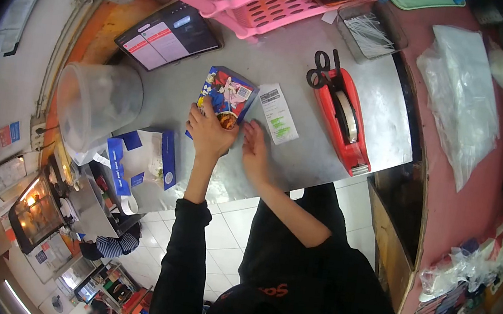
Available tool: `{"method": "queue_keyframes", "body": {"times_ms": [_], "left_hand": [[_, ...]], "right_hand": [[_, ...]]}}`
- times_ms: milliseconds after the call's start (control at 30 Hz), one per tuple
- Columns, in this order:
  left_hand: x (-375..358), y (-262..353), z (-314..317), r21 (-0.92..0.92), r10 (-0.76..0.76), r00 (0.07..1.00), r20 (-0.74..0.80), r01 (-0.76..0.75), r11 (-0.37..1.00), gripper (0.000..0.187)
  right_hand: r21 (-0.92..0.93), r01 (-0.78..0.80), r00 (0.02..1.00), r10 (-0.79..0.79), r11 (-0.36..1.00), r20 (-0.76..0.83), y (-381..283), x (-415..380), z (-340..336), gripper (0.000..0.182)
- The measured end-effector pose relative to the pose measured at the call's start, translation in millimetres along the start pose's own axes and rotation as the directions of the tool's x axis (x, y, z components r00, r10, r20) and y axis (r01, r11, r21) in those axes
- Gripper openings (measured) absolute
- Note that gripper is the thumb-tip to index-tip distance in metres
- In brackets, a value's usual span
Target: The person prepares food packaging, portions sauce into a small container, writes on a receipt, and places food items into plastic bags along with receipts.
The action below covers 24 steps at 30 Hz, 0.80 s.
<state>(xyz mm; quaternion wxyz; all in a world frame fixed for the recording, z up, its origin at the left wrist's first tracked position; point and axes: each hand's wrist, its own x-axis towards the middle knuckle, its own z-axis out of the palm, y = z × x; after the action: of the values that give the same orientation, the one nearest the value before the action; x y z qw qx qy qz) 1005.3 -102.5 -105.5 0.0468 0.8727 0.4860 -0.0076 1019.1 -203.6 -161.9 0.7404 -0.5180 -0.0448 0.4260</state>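
Note:
A printed blue, red and pink food box (229, 94) lies on the metal counter, with a picture of food on its top. My left hand (209, 132) is on its near end, fingers across the top and over the left edge, gripping it. Just right of the box, my right hand (255, 151) has its fingers apart and slightly curled, with nothing in it. Beyond that hand lies a printed paper receipt (279, 113) with green highlighter marks.
Right of the receipt stand a red tape dispenser (345, 121) and black-handled scissors (322, 70). A tablet (169, 35), a pink rack (275, 12) and a wire basket of white sticks (370, 36) line the back. Leftward are a clear tub (99, 91) and a blue-white carton (114, 162).

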Motion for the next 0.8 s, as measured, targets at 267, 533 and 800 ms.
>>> {"method": "queue_keyframes", "body": {"times_ms": [267,533,800], "left_hand": [[2,-3,-12,-0.110,0.036,0.999,0.020,-0.034,0.993,0.085],[19,-20,-21,-0.259,0.026,0.992,0.127,0.008,0.966,0.085],[16,-17,-21,-0.097,0.068,0.989,0.132,-0.056,0.994,0.090]], "right_hand": [[0.185,0.144,0.941,-0.077,0.972,-0.328,-16,16,41,0.066],[0.453,-0.299,0.928,0.366,0.839,-0.065,-3,55,18,0.040],[0.271,-0.310,0.950,0.309,0.911,0.049,-8,49,13,0.038]]}}
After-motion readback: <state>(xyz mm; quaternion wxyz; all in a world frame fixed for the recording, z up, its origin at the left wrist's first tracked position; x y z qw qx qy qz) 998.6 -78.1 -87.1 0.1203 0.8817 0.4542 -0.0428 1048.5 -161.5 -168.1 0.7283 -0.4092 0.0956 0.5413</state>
